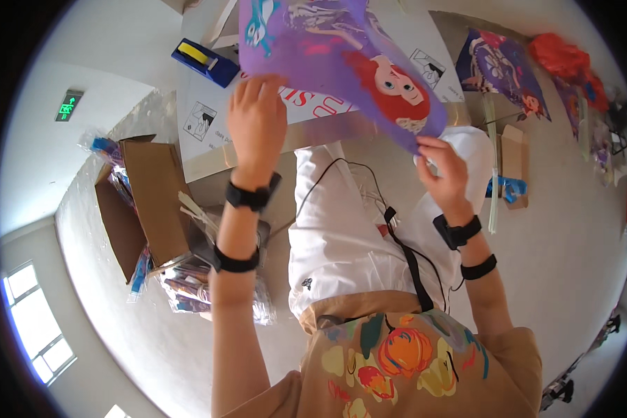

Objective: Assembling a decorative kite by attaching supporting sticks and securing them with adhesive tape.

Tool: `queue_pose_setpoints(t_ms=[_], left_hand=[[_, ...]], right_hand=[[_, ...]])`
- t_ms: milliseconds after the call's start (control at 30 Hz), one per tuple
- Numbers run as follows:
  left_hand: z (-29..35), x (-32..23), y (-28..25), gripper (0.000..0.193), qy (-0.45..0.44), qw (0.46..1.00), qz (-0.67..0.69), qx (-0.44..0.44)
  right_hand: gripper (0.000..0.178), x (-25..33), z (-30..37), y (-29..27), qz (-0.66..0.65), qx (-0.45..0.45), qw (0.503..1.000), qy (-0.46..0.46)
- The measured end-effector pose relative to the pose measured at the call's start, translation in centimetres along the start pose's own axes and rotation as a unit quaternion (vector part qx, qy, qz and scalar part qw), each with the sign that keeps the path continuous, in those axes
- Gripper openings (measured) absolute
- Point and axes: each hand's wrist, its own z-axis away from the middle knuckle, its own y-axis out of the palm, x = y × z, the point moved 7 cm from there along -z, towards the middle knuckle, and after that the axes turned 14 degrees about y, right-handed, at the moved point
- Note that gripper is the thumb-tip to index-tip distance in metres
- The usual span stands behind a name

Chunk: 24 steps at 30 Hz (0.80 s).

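Observation:
A thin purple printed sheet (313,63) with a red-haired cartoon figure stretches between my two hands above a white board (209,150). At its near left corner, my left hand (258,115) has its fingers curled down on the edge; the fingertips are partly hidden. My right hand (442,171) pinches the sheet's near right corner between thumb and fingers. The sheet's far end runs out of the top of the view. Beyond my left hand, a blue tape dispenser (205,63) with a yellow core rests on the board.
An open cardboard box (153,202) with plastic-wrapped items stands at left, more packets (188,289) beside it. At right lie a similar printed sheet (505,73), a red plastic bag (561,56), thin pale sticks (493,167) and a small carton (514,164). A black cable (411,258) crosses my lap.

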Motion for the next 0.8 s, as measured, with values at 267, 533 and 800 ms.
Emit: queue_pose_setpoints(t_ms=[267, 533, 800], left_hand=[[14.1, -9.8, 7.1, 0.026, -0.422, 0.744, 0.495, 0.152], [14.5, -15.5, 12.5, 0.036, -0.596, 0.143, 0.789, -0.04], [14.7, -14.8, 13.7, 0.019, -0.633, 0.198, 0.735, -0.142]], right_hand=[[0.026, -0.7, 3.0, 6.1, 0.025, 0.085, 0.996, 0.023], [0.032, -0.2, 3.1, 6.2, 0.009, 0.12, 0.991, 0.062], [0.041, 0.0, 3.4, 5.6, 0.0, 0.17, 0.976, 0.138]])
